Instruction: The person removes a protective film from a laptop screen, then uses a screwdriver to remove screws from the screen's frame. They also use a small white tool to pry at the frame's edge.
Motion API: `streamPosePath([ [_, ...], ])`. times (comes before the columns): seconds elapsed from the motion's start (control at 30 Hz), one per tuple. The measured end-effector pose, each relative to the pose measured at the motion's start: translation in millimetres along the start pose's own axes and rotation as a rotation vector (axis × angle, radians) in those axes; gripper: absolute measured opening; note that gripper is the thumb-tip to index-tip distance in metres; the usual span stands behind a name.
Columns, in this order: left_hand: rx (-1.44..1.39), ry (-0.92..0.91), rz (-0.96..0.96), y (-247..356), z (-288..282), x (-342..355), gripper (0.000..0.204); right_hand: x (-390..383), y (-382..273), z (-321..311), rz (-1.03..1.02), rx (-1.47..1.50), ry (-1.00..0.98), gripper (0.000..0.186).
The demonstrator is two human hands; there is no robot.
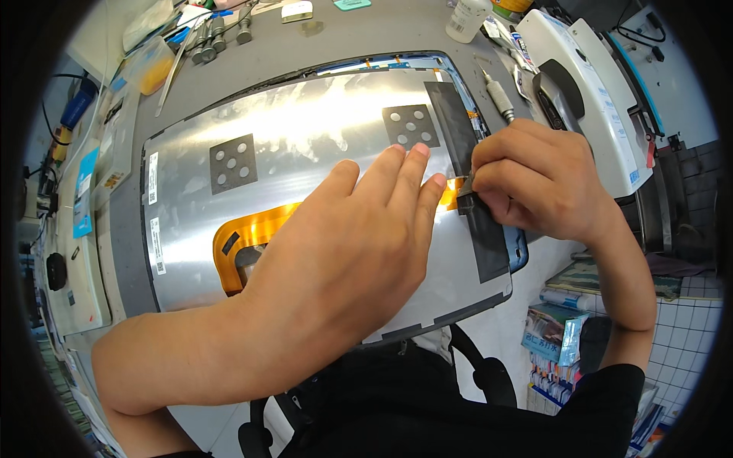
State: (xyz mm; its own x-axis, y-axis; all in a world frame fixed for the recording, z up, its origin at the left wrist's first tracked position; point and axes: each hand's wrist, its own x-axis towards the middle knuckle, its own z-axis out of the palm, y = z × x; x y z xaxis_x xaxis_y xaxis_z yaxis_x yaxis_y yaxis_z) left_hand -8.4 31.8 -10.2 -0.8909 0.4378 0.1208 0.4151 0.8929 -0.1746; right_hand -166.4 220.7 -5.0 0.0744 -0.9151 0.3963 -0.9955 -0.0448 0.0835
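A large silver metal-backed tablet screen panel [313, 126] lies on the blue-edged frame [521, 252] of a tablet, which shows along the far and right edges. My left hand [351, 237] rests flat on the panel, fingers stretched out toward the right. Beneath it runs an orange flex cable [256, 227], partly hidden by the hand. A wide strip of black tape [487, 243] follows the panel's right side. My right hand [542, 179] is closed in a pinch at the strip's dark flap, by the cable's right end; the fingertips partly hide what they hold.
Screwdrivers [217, 34] and a tub with orange contents [149, 65] stand at the far left. A pen-like tool [498, 95] lies just beyond my right hand. At the far right are a plastic bottle [467, 19] and a white machine [592, 91].
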Motion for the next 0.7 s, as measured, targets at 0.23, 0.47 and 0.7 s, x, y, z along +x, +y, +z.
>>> streamPosePath([
  [0.23,0.006,0.000,-0.012,1.8,0.9,0.0,0.043,-1.7,-2.1,-1.0,0.039,0.050,-0.027,0.018],
  [0.47,0.000,0.019,-0.002,0.6,1.0,0.9,0.044,-2.7,2.0,-2.1,0.035,0.142,-0.052,0.020],
  [0.7,-0.099,-0.014,-0.004,-1.9,-3.3,1.1,0.046,-3.7,8.2,3.0,0.103,0.153,0.003,0.027],
])
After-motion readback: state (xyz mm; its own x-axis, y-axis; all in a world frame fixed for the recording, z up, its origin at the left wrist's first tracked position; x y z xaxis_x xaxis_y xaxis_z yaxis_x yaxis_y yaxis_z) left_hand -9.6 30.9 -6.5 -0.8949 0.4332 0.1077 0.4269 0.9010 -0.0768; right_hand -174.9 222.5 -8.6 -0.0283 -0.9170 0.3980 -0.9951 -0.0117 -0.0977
